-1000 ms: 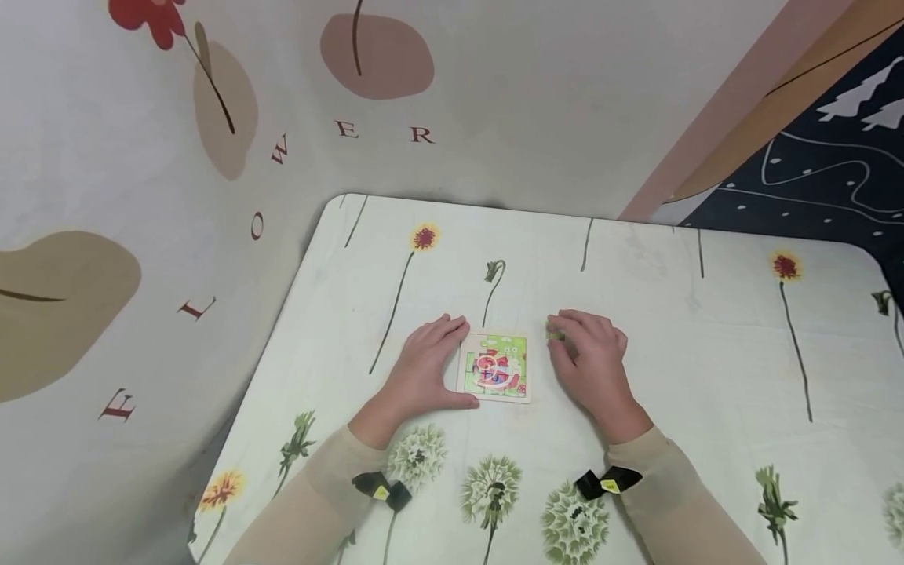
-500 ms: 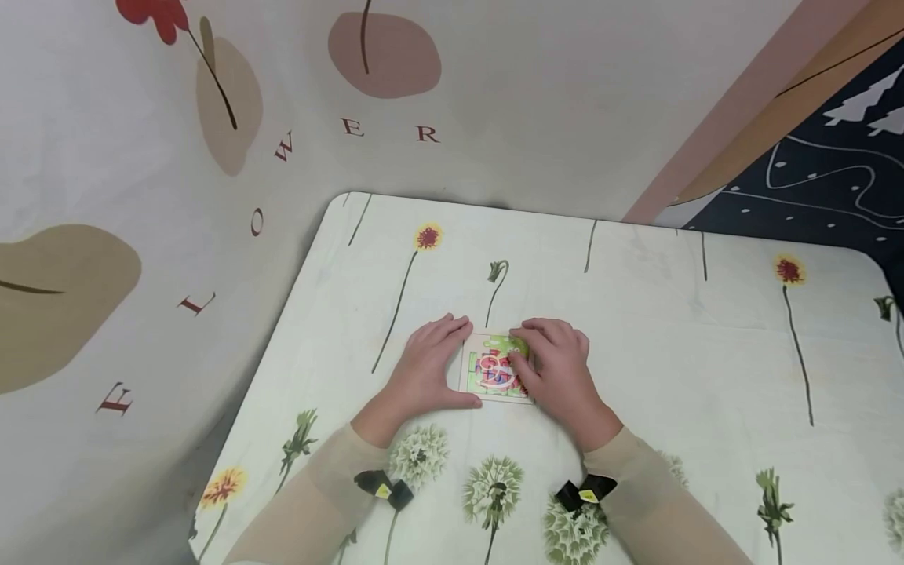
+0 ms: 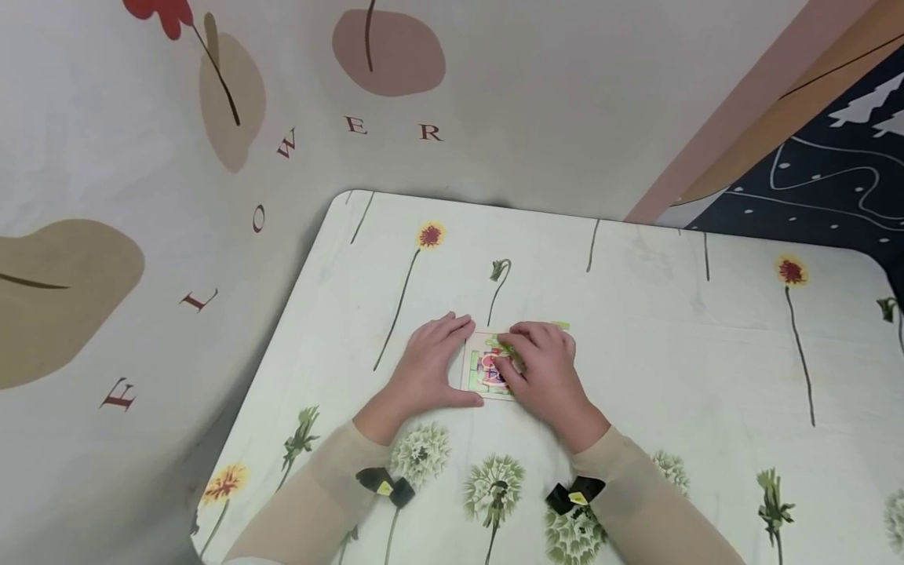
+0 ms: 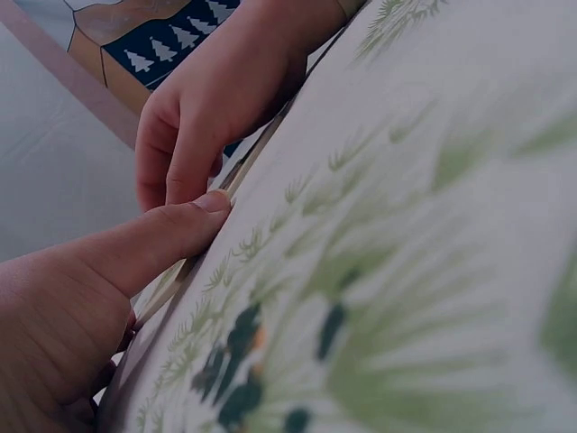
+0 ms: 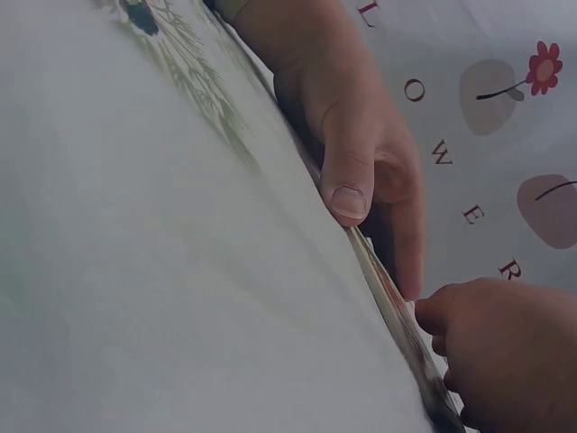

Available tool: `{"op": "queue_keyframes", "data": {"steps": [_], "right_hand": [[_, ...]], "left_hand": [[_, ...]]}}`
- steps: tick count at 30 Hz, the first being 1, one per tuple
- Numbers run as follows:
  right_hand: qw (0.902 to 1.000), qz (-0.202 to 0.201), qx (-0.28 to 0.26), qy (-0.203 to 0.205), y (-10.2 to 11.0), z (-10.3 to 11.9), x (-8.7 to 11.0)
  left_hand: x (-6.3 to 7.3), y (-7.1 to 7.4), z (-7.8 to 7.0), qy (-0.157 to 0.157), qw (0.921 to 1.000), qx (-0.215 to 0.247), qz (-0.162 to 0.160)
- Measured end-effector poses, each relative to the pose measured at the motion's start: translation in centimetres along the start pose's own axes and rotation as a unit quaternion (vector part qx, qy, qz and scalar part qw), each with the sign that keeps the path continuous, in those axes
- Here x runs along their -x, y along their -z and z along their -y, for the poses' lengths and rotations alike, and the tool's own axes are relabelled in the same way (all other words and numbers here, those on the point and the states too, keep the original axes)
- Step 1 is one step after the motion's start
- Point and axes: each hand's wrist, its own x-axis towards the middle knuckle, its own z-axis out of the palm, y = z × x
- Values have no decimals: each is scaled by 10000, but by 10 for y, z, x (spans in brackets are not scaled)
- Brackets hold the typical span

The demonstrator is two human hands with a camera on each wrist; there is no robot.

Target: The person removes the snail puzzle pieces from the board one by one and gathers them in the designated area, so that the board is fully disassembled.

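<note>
Head view: left hand (image 3: 422, 367), fingers spread, is bracing the puzzle board (image 3: 467, 373) mid-frame; right hand (image 3: 545, 367) is covering its right side, fingers bent, grasp unclear; steady bracing should be aiding alignment.

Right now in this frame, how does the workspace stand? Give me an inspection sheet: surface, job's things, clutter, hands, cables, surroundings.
Surface: white flower-printed tabletop.
Job's things: small square jigsaw puzzle, lying flat; green piece, partly hidden, just beyond the right hand.
Clutter: nothing seen.
Hands: left hand braces the jigsaw puzzle's left side; right hand bends over its right part, pinch unclear.
Cables: nothing seen.
Surroundings: FLOWER-lettered backdrop; dark tree-printed panel at far right.
</note>
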Motion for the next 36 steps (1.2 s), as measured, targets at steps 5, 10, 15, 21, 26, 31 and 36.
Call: {"op": "queue_keyframes", "data": {"steps": [5, 10, 15, 21, 26, 31, 36], "right_hand": [[9997, 22, 117, -193, 2, 2, -1], [9990, 73, 212, -396, 2, 3, -3], [9975, 150, 233, -643, 3, 7, -5], [9955, 365, 253, -833, 6, 11, -6], [9944, 455, 220, -928, 10, 13, -9], [9917, 652, 285, -1074, 9, 13, -10], [9900, 749, 247, -1171, 8, 12, -9]], "left_hand": [[0, 2, -2, 23, 10000, 20, 46], [0, 4, -3, 35, 10000, 62, 60], [0, 3, -2, 16, 10000, 36, 53], [0, 4, -3, 24, 10000, 49, 79], [-1, 4, -4, 34, 9999, 60, 81], [0, 4, -4, 47, 9999, 47, 95], [0, 3, -3, 39, 9999, 9, 115]]}}
